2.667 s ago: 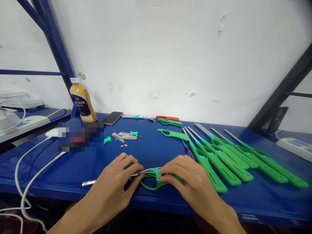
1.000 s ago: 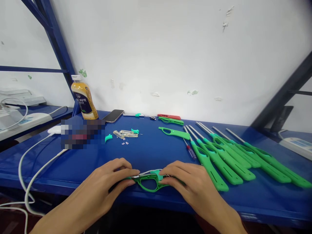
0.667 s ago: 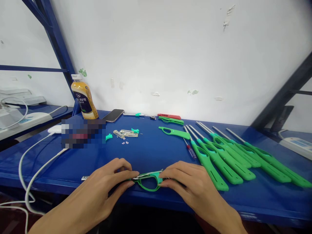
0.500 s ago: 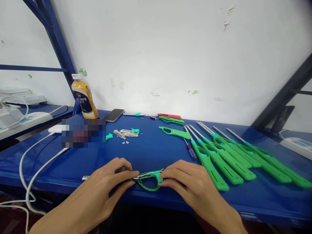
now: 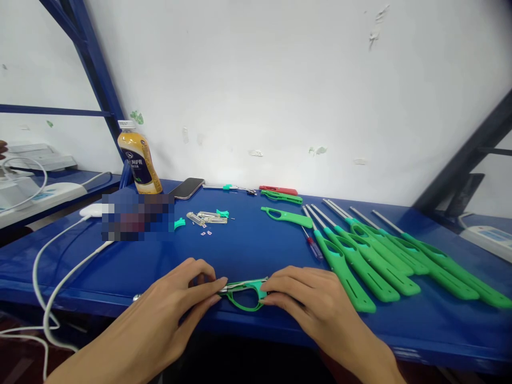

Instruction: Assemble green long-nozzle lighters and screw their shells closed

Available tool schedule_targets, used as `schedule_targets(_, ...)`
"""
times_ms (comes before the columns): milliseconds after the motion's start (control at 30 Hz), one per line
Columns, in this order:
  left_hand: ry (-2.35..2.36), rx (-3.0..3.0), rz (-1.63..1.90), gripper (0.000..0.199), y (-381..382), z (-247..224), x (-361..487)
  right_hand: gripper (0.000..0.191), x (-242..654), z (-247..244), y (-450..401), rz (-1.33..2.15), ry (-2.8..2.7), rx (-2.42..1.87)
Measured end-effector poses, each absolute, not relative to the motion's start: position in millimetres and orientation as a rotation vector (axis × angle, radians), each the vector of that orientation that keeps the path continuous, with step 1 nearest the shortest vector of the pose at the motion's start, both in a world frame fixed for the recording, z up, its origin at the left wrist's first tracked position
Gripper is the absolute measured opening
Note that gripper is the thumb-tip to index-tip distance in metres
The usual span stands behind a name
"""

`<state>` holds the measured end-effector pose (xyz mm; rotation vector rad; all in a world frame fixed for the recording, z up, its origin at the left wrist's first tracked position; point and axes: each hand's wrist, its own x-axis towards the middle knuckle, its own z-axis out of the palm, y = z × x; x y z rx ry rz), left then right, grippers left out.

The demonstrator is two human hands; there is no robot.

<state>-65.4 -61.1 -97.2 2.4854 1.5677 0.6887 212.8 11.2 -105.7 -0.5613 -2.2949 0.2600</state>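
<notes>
- An open lighter [image 5: 245, 309] lies at the near edge of the blue table [image 5: 240, 248], between two bare hands; it has a slim green shell with an oval finger loop.
- A turquoise trigger [image 5: 261, 289] sits at the right end of that loop, and a thin pale wire [image 5: 246, 284] runs along its upper side; much of the handle is hidden by fingers.
- Its long axis runs left to right, roughly along the table's edge. The metal tube [image 5: 223, 290] points left, its tip showing beyond the left wrist, and the handle end points right.
- The left hand [image 5: 186, 296] pinches the lighter between thumb and forefinger where tube meets shell.
- The right hand [image 5: 314, 296] has thumb and fingers closed on it at the trigger; how the other fingertips press cannot be seen.
- Just beyond the right hand lie a screwdriver [image 5: 313, 246] and a fan of green lighters [image 5: 346, 274], tubes slanting toward the wall.
- Farther back are a loose green shell [image 5: 293, 217], clear tanks [image 5: 212, 219] and a red shell [image 5: 279, 190].
- A phone [image 5: 189, 188] and an upright bottle [image 5: 138, 162] stand back left.
</notes>
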Motion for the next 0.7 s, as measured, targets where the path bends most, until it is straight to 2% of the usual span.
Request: schedule_targets(700, 1.578, 2.659, 0.689, 0.038, -60.2, -88.7, -61.4, 0.016, 211.4, -105.6, 10.2, 0.195, -2.331, -0.562)
